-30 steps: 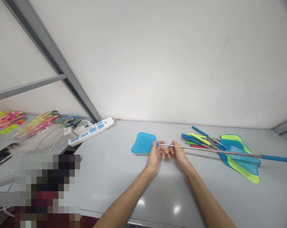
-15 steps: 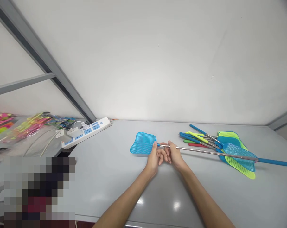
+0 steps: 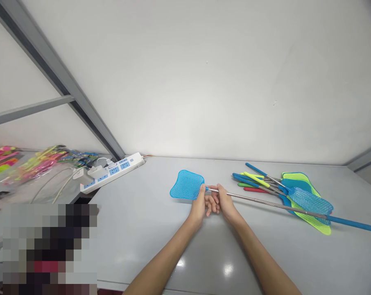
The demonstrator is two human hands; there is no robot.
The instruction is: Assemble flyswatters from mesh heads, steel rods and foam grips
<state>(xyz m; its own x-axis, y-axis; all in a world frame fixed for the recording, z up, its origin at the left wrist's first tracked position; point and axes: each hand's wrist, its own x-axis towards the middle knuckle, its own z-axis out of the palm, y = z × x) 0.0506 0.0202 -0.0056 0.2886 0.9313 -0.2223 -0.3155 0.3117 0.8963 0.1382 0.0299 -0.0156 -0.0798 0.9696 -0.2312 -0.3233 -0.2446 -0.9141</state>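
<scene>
A blue fly swatter (image 3: 188, 185) with a long metal telescopic shaft lies across both my hands, above the table. My left hand (image 3: 200, 203) pinches it where the mesh head meets the shaft. Just to the right, my right hand (image 3: 224, 201) grips the thin metal shaft, its thumb on top. The shaft slants down to the right and ends in a blue handle (image 3: 351, 222). Behind and partly under it lies a pile of fly swatters (image 3: 311, 198), blue and yellow-green heads stacked, with blue, yellow, green and red handles pointing left.
A white power strip (image 3: 118, 171) with plugs sits at the left on the grey table (image 3: 136, 221). Beyond it are bagged colourful items (image 3: 44, 162) on another surface. A grey metal frame (image 3: 71, 98) rises at the left; a white wall stands behind. A pixelated patch covers the lower left.
The swatter's handle end has swung down and shifted left, so its tip now shows. Both hands keep their hold near the head. The pile appears unmoved.
</scene>
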